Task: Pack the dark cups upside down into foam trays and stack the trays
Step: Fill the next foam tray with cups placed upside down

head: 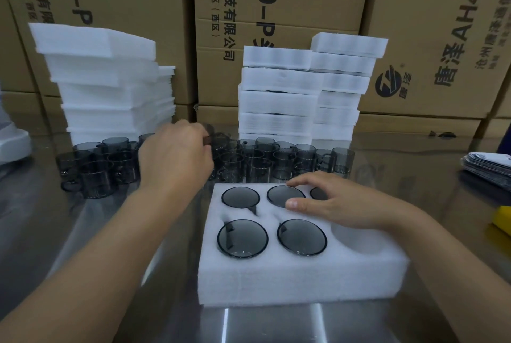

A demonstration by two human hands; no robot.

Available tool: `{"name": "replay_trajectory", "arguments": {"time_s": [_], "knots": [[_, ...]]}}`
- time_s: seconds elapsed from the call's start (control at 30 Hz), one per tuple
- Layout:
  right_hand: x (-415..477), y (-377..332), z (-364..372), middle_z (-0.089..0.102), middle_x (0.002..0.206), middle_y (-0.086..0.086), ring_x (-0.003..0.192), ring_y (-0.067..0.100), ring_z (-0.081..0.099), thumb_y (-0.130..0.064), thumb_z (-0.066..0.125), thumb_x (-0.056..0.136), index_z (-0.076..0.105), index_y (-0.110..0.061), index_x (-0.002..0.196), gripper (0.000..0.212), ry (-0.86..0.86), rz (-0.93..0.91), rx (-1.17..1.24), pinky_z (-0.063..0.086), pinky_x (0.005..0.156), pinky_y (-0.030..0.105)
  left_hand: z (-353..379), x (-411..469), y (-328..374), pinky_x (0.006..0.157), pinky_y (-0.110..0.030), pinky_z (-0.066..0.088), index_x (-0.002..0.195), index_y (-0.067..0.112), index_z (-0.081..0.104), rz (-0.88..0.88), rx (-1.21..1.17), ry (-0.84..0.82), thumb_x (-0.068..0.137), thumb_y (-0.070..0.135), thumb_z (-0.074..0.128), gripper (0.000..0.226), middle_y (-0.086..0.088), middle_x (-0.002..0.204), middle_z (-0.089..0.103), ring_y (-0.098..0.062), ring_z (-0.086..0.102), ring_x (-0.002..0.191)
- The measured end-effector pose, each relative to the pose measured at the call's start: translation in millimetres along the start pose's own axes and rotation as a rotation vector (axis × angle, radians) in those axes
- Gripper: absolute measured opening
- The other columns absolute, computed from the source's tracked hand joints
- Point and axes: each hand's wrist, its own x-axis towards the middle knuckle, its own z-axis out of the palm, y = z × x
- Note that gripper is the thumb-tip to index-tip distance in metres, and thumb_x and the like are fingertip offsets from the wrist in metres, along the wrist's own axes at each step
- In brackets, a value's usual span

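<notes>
Head view, left hand: the left hand (177, 154) reaches over the loose cups (279, 161), and its fingers curl round a held cup (209, 135), which is blurred, at the back of the group.
Head view, right hand: the right hand (334, 203) lies on the foam tray (276, 282) with relaxed, spread fingers and grips nothing. It hides part of the far right well.
Where the cups are: five packed cups (242, 238) sit base up in the tray, and the empty well (356, 236) is at the near right. The rest stand mouth up, tightly bunched, on the worktop (276, 323) just behind the tray.
Risk, neighbours: the bunched cups touch, with handles tucked between them. Drawing one out may drag or tip others on the shiny metal.
Risk, turning over: the held cup has to be flipped on its way. A hurried turn with a partial grip could let the smooth wall slip.
Risk, seating: each well has a handle slot. A misaligned handle would probably leave the cup proud, so the next tray would rock.
Risk, tray: the foam looks light. If the right hand lifts off, a push into the well might skid it.
Risk, stacks: the packed stacks (276, 99) behind the cups are tall and uneven. Reaching a full tray over the loose cups could knock either.
</notes>
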Motion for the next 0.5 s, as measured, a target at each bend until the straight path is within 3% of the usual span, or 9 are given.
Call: {"name": "replay_trajectory", "arguments": {"time_s": [0.07, 0.23, 0.3, 0.4, 0.5], "knots": [[0.5, -1.7, 1.0, 0.048, 0.131, -0.018, 0.119, 0.002, 0.044, -0.081, 0.040, 0.061, 0.050, -0.041, 0.128, 0.079, 0.036, -0.004, 0.024, 0.034, 0.094, 0.020, -0.5, -6.9, 12.1, 0.062, -0.030, 0.033, 0.101, 0.016, 0.069, 0.089, -0.089, 0.056, 0.090, 0.022, 0.060, 0.015, -0.003, 0.096, 0.065, -0.026, 0.058, 0.091], [0.4, -9.2, 1.8, 0.060, 0.113, -0.029, 0.105, -0.013, 0.053, -0.078, 0.042, 0.061, 0.056, -0.043, 0.112, 0.064, 0.164, -0.050, 0.256, 0.042, 0.090, 0.016, 0.4, -22.5, 33.7, 0.059, -0.027, 0.035, 0.095, 0.015, 0.070, 0.267, -0.232, 0.133, 0.085, 0.021, 0.068, 0.011, 0.000, 0.088, 0.066, -0.023, 0.059, 0.081], [-0.4, -11.4, 2.3, 0.066, 0.108, -0.024, 0.103, -0.008, 0.059, -0.075, 0.047, 0.060, 0.056, -0.037, 0.111, 0.065, 0.215, -0.064, 0.401, 0.044, 0.085, 0.017, 2.0, -27.5, 39.5, 0.059, -0.026, 0.035, 0.096, 0.016, 0.070, 0.302, -0.286, 0.125, 0.085, 0.022, 0.069, 0.012, 0.002, 0.088, 0.066, -0.022, 0.059, 0.081], [-1.9, -14.1, 1.4, 0.072, 0.102, -0.011, 0.101, 0.017, 0.062, -0.076, 0.050, 0.059, 0.057, -0.027, 0.099, 0.064, 0.295, -0.074, 0.524, 0.050, 0.083, 0.029, 3.8, -31.1, 43.7, 0.061, -0.025, 0.037, 0.099, 0.018, 0.069, 0.319, -0.374, 0.086, 0.087, 0.026, 0.068, 0.014, 0.006, 0.091, 0.066, -0.018, 0.059, 0.083], [-0.4, -14.2, 2.0, 0.073, 0.098, -0.012, 0.101, 0.020, 0.064, -0.078, 0.053, 0.057, 0.058, -0.023, 0.093, 0.066, 0.339, -0.065, 0.606, 0.052, 0.089, 0.038, 5.7, -31.1, 43.4, 0.062, -0.025, 0.039, 0.099, 0.018, 0.069, 0.337, -0.403, 0.067, 0.086, 0.026, 0.068, 0.015, 0.007, 0.090, 0.065, -0.017, 0.059, 0.082]]}}
